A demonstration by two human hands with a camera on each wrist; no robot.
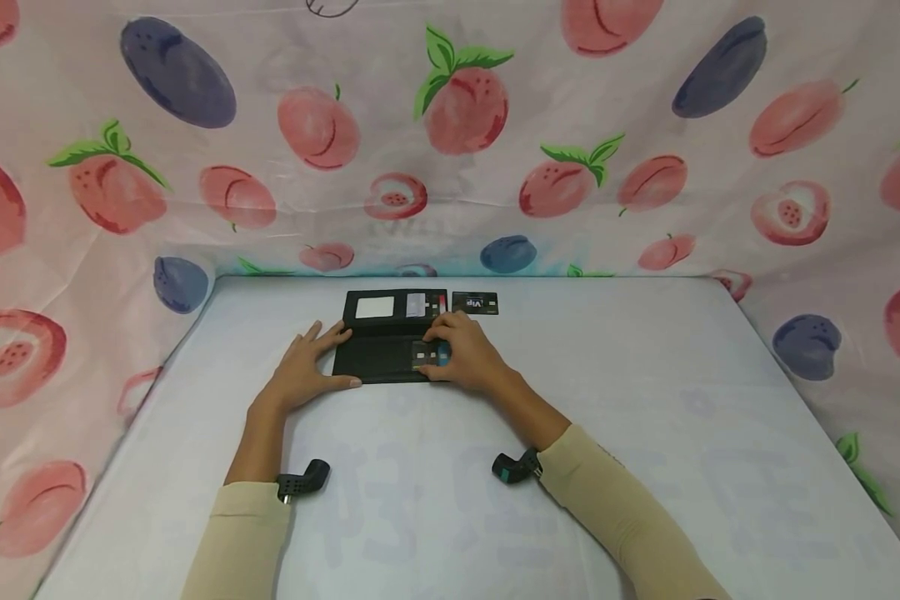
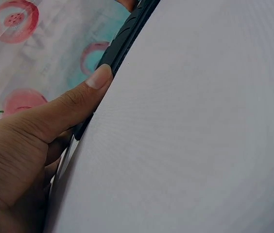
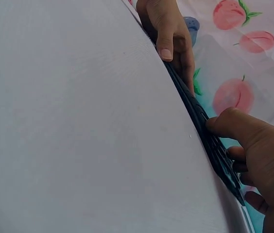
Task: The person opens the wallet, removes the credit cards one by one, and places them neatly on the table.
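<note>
A black card wallet (image 1: 375, 358) lies unfolded on the white table, its long edge facing me. My left hand (image 1: 300, 368) rests at the wallet's left end, thumb on the near edge and the other fingers spread toward the far side. In the left wrist view, its thumb (image 2: 98, 77) presses along the wallet's edge. My right hand (image 1: 468, 354) is over the right end of the lower panel. Its thumb and index finger pinch a dark card (image 1: 424, 353) at that panel, with a blue patch beside it partly covered by the hand.
Another black card (image 1: 487, 304), printed with "Vip", lies just right of the wallet's upper panel. That panel has a white window (image 1: 375, 307) and a pale card (image 1: 416, 305). A fruit-patterned curtain (image 1: 390, 83) stands behind the table.
</note>
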